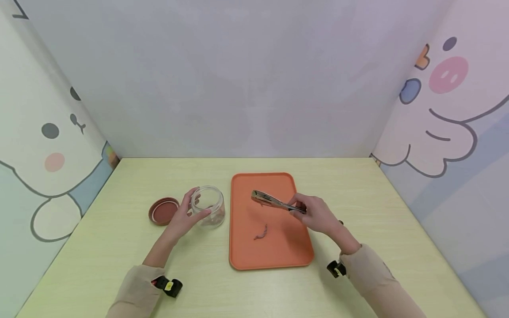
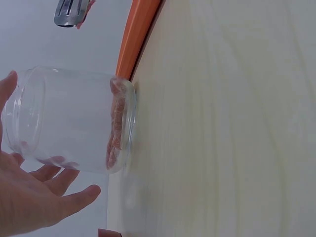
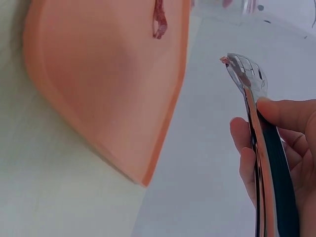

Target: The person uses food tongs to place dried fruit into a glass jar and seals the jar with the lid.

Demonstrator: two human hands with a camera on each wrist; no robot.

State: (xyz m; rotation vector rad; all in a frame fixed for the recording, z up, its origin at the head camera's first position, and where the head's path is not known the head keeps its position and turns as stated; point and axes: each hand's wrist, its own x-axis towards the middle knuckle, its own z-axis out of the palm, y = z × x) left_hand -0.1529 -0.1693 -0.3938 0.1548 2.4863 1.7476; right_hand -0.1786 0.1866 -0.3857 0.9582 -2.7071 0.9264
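lying in the lower middle of the tray (image 1: 278,256), the one loose strip (image 1: 261,231) runs roughly near-to-far, slightly curved, below and left of the tongs (image 1: 274,202) tip. the right hand (image 1: 316,215) is the nearer one, fingers curled round the tongs' handle; the blades look closed on a small scrap. left of the tray, the left hand (image 1: 184,217) cups the one jar (image 1: 208,206), fingers loosely spread against the glass, reddish pieces inside. one lid (image 1: 163,210) lies further left.
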